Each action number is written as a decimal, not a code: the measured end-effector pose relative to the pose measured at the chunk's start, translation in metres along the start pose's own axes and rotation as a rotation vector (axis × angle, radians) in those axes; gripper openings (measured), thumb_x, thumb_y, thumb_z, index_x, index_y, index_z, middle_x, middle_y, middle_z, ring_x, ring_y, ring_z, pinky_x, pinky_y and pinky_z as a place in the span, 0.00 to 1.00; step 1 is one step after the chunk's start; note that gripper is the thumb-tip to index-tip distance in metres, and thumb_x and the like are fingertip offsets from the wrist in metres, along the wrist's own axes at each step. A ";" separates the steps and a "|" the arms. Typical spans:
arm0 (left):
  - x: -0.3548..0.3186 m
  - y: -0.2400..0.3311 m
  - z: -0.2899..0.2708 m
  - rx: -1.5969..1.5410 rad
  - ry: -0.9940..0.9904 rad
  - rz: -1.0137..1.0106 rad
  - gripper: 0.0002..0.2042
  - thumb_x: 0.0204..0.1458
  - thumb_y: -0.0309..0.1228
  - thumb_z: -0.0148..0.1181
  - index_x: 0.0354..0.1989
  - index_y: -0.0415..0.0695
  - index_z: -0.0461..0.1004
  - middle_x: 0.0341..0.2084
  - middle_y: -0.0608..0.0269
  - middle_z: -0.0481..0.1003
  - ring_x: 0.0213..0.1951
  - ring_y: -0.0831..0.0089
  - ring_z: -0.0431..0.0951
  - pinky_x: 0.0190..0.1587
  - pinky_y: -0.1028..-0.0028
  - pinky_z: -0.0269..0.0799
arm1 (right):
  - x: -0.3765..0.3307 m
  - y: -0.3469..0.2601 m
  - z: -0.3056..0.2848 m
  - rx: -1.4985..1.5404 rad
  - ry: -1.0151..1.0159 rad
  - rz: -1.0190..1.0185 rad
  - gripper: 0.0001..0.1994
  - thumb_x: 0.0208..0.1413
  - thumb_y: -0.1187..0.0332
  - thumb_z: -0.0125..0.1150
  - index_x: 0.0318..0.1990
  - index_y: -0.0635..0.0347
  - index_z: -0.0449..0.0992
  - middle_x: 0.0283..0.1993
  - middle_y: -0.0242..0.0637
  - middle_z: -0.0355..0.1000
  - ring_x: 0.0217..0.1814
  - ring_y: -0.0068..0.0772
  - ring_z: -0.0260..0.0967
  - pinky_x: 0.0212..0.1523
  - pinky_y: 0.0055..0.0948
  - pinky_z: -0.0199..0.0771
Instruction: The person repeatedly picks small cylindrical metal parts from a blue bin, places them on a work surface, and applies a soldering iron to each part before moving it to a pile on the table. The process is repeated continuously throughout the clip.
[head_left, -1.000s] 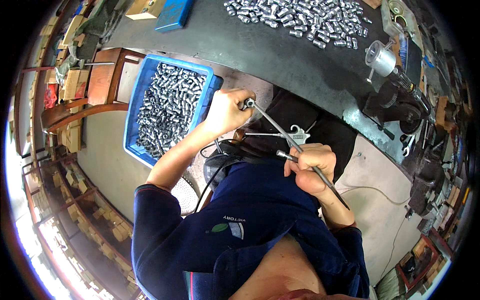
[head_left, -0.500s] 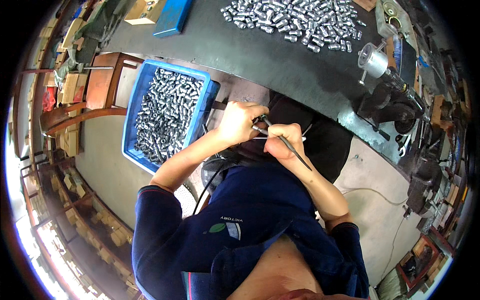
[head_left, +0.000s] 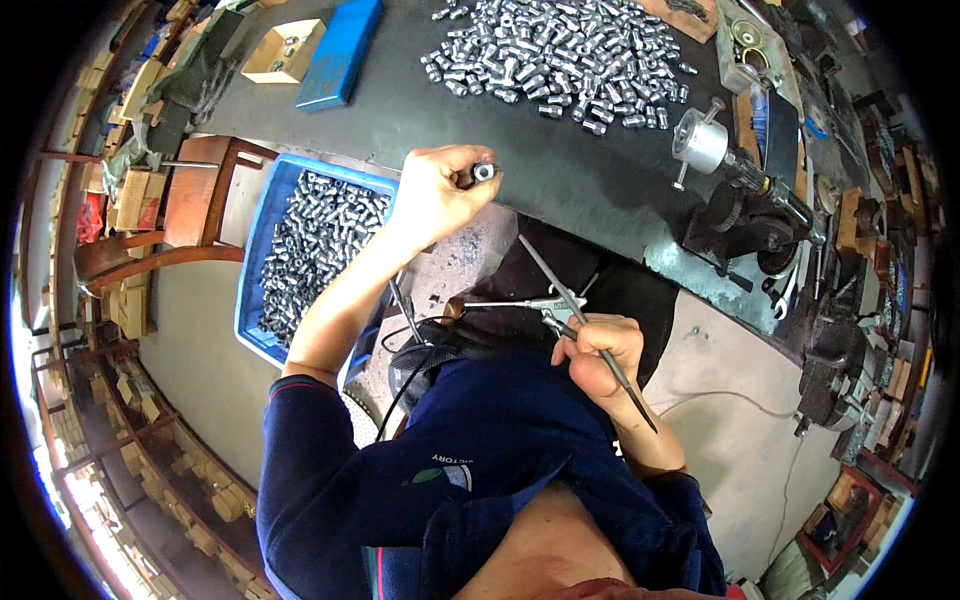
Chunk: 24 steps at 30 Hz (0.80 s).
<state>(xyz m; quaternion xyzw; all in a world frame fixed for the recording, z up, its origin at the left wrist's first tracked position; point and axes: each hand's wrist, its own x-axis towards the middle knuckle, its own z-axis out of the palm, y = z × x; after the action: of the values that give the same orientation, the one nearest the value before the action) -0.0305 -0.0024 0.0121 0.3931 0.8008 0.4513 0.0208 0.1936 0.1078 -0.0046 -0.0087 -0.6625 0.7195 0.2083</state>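
Workbench [head_left: 400,125] ahead; hands [head_left: 437,198] [head_left: 608,350] curled, apart.

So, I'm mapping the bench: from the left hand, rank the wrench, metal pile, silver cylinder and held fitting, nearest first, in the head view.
1. Held fitting, in the left hand.
2. Metal pile, ahead-right.
3. Silver cylinder, right.
4. Wrench, far right.

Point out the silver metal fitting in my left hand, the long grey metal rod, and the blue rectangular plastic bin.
Silver metal fitting [head_left: 480,173]: head view, on its open end.
Long grey metal rod [head_left: 550,275]: head view, on its upper shaft.
Blue rectangular plastic bin [head_left: 264,225]: head view, on its left wall.
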 end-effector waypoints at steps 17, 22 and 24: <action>0.094 -0.024 0.051 -0.425 -0.262 -0.161 0.13 0.42 0.22 0.59 0.39 0.34 0.74 0.17 0.64 0.73 0.18 0.79 0.73 0.23 0.80 0.69 | -0.018 0.014 -0.005 0.185 -0.007 0.065 0.23 0.47 0.66 0.62 0.10 0.59 0.54 0.13 0.33 0.59 0.14 0.26 0.62 0.16 0.25 0.65; 0.139 0.002 0.026 -0.914 -0.073 -0.023 0.23 0.48 0.23 0.59 0.54 0.35 0.62 0.41 0.50 0.74 0.37 0.68 0.77 0.41 0.73 0.73 | -0.017 0.010 -0.001 0.183 0.046 0.109 0.22 0.46 0.70 0.61 0.10 0.60 0.54 0.13 0.34 0.61 0.15 0.27 0.64 0.17 0.24 0.63; 0.126 -0.007 0.011 -0.889 -0.090 0.011 0.22 0.50 0.25 0.57 0.54 0.35 0.63 0.41 0.49 0.74 0.37 0.66 0.77 0.42 0.72 0.74 | -0.019 0.011 -0.002 0.089 0.054 0.140 0.20 0.44 0.74 0.59 0.10 0.60 0.54 0.13 0.35 0.61 0.15 0.27 0.65 0.17 0.24 0.63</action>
<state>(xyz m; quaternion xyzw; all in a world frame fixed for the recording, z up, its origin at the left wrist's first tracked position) -0.1176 0.0846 0.0408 0.3696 0.5253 0.7342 0.2201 0.2086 0.1029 -0.0202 -0.0651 -0.6218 0.7605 0.1753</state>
